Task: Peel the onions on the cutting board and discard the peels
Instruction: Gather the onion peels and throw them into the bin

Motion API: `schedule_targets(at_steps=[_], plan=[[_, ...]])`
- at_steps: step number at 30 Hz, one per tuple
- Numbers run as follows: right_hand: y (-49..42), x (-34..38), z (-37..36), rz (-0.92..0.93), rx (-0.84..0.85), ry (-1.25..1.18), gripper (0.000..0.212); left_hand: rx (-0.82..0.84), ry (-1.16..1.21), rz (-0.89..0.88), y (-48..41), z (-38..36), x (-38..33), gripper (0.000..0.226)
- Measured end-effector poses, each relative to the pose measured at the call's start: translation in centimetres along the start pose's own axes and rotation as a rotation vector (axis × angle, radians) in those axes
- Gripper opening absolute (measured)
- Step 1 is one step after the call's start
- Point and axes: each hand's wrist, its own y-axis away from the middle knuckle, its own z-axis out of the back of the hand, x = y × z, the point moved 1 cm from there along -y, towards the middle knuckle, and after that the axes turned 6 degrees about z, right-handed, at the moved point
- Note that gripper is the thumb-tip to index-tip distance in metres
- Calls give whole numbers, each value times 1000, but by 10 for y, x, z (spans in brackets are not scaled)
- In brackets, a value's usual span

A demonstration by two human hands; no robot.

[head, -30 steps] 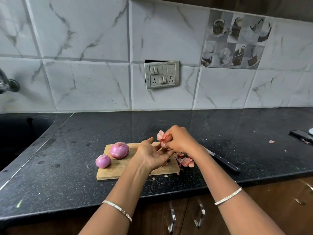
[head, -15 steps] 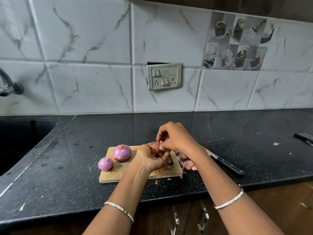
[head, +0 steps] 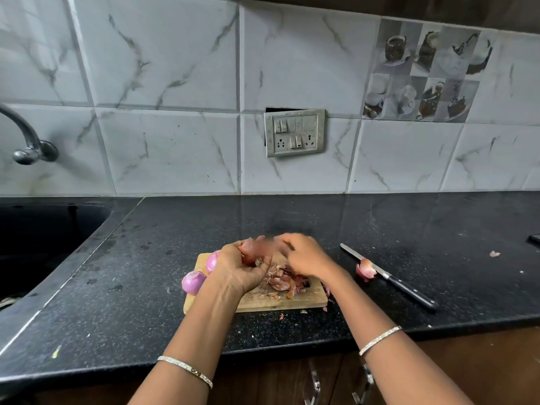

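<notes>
Onion (head: pixel 253 252), papery-skinned, sits in left hand (head: pixel 239 270) grip over wooden board (head: pixel 309 299).

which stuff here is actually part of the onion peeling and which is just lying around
Part of the job:
- onion held in the left hand
- right hand, blurred
- two peeled onions on the cutting board
- pile of peels
- loose peel by the knife

Just lying about:
- tap
- switch plate
- sink
</notes>
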Motion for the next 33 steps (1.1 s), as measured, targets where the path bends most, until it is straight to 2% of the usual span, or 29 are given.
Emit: schedule_targets(at_steps=[3, 8, 13, 16, 19, 22, 26, 28, 33], plan=[[-4, 6, -18, 69, 137, -19, 33, 17, 34, -17, 4, -1, -7, 45], [-1, 24, -27, 125, 207, -7, 30, 46, 55, -33, 9, 1, -18, 41], [27, 22, -28, 310, 168, 126, 21, 39, 72, -20, 8, 7, -18, 40], [44, 8, -29, 397, 76, 183, 30, 39, 38, -5, 10, 8, -13, 37], [52, -10, -20, 381, -2, 211, 35, 27, 29, 7, 9, 7, -7, 35], [58, -28, -10, 357, -114, 224, 23, 26, 24, 20, 7, 7, -1, 35], [56, -43, 2, 214, -250, 97, 22, 29, 16, 46, 6, 6, 7, 36], [50, -45, 6, 137, -227, 93, 25, 27, 11, 45, 7, 5, 10, 36], [40, -37, 4, 45, 9, 215, 37, 25, -17, 49, 3, 4, 17, 36]])
